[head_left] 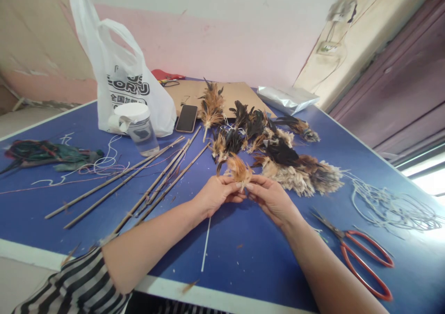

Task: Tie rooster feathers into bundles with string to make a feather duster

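Observation:
A small tuft of orange-brown feathers (238,168) stands up between my two hands, over the middle of the blue table (229,258). My left hand (222,194) pinches its pale lower end between thumb and fingers. From the other side, my right hand (269,194) grips the same base with thumb and forefinger. Just beyond my hands lie black and brown feather bunches (255,124). A pile of cream and brown feathers (302,172) is to their right. The fingers hide the very bottom of the tuft.
Red-handled scissors (347,235) and tangled pale string (385,203) lie on the right. Several thin sticks (160,179) are at left, near a lidded plastic cup (141,128), a white plastic bag (121,73) and a phone (187,118). Cardboard (243,91) lies at the back.

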The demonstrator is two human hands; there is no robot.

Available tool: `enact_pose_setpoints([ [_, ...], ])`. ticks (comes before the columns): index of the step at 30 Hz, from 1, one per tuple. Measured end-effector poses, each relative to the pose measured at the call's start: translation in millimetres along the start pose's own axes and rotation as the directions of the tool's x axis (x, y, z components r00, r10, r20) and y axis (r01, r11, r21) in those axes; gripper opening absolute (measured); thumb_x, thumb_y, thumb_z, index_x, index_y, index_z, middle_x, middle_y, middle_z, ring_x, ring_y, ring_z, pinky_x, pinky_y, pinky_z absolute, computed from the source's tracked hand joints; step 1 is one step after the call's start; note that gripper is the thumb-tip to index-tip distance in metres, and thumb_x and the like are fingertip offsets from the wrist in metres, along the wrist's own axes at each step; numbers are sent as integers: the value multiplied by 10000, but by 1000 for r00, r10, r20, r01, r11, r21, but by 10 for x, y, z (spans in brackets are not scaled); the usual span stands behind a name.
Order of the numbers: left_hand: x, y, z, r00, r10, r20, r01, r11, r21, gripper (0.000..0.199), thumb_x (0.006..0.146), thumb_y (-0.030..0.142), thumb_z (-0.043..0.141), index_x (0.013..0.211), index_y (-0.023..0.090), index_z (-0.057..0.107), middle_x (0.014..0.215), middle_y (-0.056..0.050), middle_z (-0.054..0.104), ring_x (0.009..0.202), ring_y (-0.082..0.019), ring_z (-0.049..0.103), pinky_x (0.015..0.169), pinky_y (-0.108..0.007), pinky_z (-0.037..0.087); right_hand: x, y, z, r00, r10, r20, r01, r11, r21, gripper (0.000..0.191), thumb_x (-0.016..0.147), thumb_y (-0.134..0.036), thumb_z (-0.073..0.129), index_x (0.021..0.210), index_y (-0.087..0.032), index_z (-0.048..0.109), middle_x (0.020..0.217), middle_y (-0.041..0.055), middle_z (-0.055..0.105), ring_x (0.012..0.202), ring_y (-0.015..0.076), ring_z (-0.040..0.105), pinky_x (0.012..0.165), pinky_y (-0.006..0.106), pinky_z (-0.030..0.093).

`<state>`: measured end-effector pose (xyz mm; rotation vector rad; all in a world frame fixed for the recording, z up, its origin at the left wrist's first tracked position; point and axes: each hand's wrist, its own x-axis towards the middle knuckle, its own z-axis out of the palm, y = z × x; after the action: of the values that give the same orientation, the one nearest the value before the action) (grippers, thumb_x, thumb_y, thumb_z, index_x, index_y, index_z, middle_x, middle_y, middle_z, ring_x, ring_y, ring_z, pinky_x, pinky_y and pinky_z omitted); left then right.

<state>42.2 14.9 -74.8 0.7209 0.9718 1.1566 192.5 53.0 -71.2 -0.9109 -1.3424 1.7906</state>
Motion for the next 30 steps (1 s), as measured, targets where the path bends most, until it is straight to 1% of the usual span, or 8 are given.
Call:
enact_pose_setpoints([
  [2, -4, -1, -1, 1000, 30, 1, -30, 998, 55, 127, 665, 207, 665, 700, 84, 664, 637, -46, 635, 566, -100, 594, 585, -215, 503, -9, -24, 5, 1000, -4, -13, 4, 999, -49, 250, 646, -294, 702, 843, -154, 640, 653, -9, 612, 505, 58, 435, 500, 214, 325],
  [6, -17, -3, 3, 998, 63, 12, -64, 986, 152, 157, 646, 223, 680, 720, 85, 669, 624, -40, 632, 574, -108, 591, 596, -237, 504, -14, -36, 16, 989, -53, -140, 26, 982, -189, 237, 608, -312, 718, 752, -150, 625, 524, -42, 548, 464, 59, 403, 464, 211, 287],
  [12, -25, 7, -16, 992, -105, 76, 99, 992, 79, 234, 624, 276, 713, 724, 71, 657, 679, -66, 641, 611, -122, 618, 606, -235, 506, -2, -13, -6, 977, -118, -179, 66, 959, -276, 186, 594, -297, 720, 645, -162, 603, 575, -40, 573, 524, 74, 461, 534, 221, 353],
  [17, -26, 21, -18, 969, -209, 134, 216, 976, -37, 208, 634, 244, 716, 734, 76, 646, 673, -53, 627, 624, -117, 624, 569, -189, 498, 0, 18, 27, 979, -102, -175, 74, 984, -159, 191, 593, -298, 728, 643, -168, 597, 611, -32, 595, 570, 90, 512, 598, 239, 403],
  [21, -15, 20, -32, 957, -230, 179, 248, 965, -82, 158, 667, 214, 692, 738, 84, 637, 699, -47, 626, 641, -108, 626, 576, -181, 498, -4, 55, 66, 997, -11, -75, 16, 998, 57, 199, 623, -299, 718, 658, -171, 570, 607, -22, 606, 553, 101, 537, 579, 251, 424],
  [25, -17, 19, -44, 966, -195, 170, 199, 980, -8, 199, 648, 256, 705, 716, 82, 636, 651, -43, 615, 615, -114, 623, 564, -189, 495, 0, 36, 35, 997, 58, 41, -64, 985, 160, 214, 624, -311, 720, 662, -172, 562, 579, -20, 605, 535, 109, 546, 561, 254, 436],
  [28, -52, 28, -18, 972, -144, 185, 127, 987, 99, 253, 620, 309, 714, 707, 82, 640, 665, -60, 630, 627, -135, 626, 552, -207, 494, 24, -5, -63, 990, 105, 96, -124, 965, 230, 269, 687, -444, 635, 749, -185, 598, 631, -4, 628, 555, 124, 566, 564, 268, 449],
  [30, -89, 35, 11, 963, -130, 235, 84, 977, 195, 272, 627, 332, 697, 715, 79, 650, 688, -82, 646, 638, -143, 626, 553, -216, 495, 42, -17, -126, 975, 199, 100, -217, 948, 232, 357, 724, -524, 548, 775, -178, 614, 641, 18, 640, 547, 136, 579, 535, 268, 452],
])
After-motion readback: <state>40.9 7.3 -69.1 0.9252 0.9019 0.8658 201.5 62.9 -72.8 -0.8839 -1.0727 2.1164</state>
